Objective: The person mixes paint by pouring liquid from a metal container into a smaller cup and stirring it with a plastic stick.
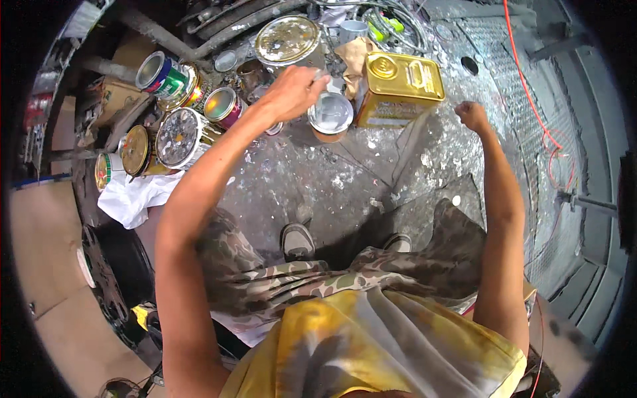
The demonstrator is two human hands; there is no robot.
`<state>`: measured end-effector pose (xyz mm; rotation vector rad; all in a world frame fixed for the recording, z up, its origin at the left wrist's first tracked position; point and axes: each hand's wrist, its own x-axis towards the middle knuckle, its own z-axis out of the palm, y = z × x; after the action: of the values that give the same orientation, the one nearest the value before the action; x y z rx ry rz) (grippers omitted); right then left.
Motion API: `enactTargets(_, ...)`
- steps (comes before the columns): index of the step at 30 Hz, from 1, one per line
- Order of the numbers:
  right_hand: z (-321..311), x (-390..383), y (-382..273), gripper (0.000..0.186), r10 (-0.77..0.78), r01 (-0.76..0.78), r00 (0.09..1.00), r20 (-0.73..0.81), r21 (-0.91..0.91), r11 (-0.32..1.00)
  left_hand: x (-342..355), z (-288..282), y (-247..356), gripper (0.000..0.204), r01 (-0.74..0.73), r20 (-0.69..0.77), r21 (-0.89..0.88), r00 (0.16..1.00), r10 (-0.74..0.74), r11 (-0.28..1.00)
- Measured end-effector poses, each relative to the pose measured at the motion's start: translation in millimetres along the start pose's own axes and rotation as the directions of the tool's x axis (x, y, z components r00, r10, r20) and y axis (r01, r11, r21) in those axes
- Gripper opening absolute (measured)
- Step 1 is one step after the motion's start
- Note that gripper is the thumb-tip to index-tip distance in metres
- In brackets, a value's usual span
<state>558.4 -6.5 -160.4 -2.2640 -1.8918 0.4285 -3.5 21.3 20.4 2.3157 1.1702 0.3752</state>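
My left hand [295,93] reaches out over the floor, fingers curled together at the far left rim of an open tub of pale grey paint [330,113]. Whatever its fingertips pinch, if anything, is too small to make out. A square gold metal can [401,83] with a round cap stands just right of the tub. Further right, my right hand [472,116] hangs in a loose fist above the floor, with nothing visible in it. Behind the tub is a large bucket with a paint-spattered lid [287,40].
Several paint cans cluster at the left, including a spattered white bucket [178,138] and a green-labelled can [158,74]. A white cloth or bag [136,199] lies below them. An orange-red hose [522,69] runs down the right side. Crumpled brown paper [353,58] sits behind the tub.
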Motion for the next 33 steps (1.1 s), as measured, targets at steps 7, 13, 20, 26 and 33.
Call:
enactTargets(7, 3.2, -14.9, 32.7, 0.026, 0.06, -0.065, 0.995, 0.083, 0.062, 0.996, -6.5, 8.6, 6.7, 0.037, -0.12, -0.11, 0.093, 0.985, 0.13, 0.988)
enactTargets(13, -6.9, -8.6, 10.5, 0.03, -0.017, -0.006, 0.991, 0.13, 0.173, 0.985, 4.3, 10.2, 19.7, 0.037, 0.231, 0.115, -0.275, 0.972, -0.207, 0.933)
enactTargets(20, -11.5, -7.4, 14.7, 0.024, 0.014, -0.046, 0.984, 0.178, 0.18, 0.983, 15.0, 6.3, 16.4, 0.038, 0.001, 0.07, 0.148, 0.997, -0.012, 0.989)
enactTargets(26, -18.0, -15.9, 13.7, 0.02, 0.046, -0.072, 0.981, 0.187, 0.138, 0.988, 5.6, 21.3, 18.4, 0.038, 0.203, 0.098, -0.294, 0.978, -0.182, 0.934)
enactTargets(33, -23.5, -12.9, 13.9, 0.021, 0.06, -0.093, 0.977, 0.205, 0.16, 0.983, 11.7, 2.7, 3.7, 0.038, -0.02, 0.069, 0.201, 0.998, 0.007, 0.979)
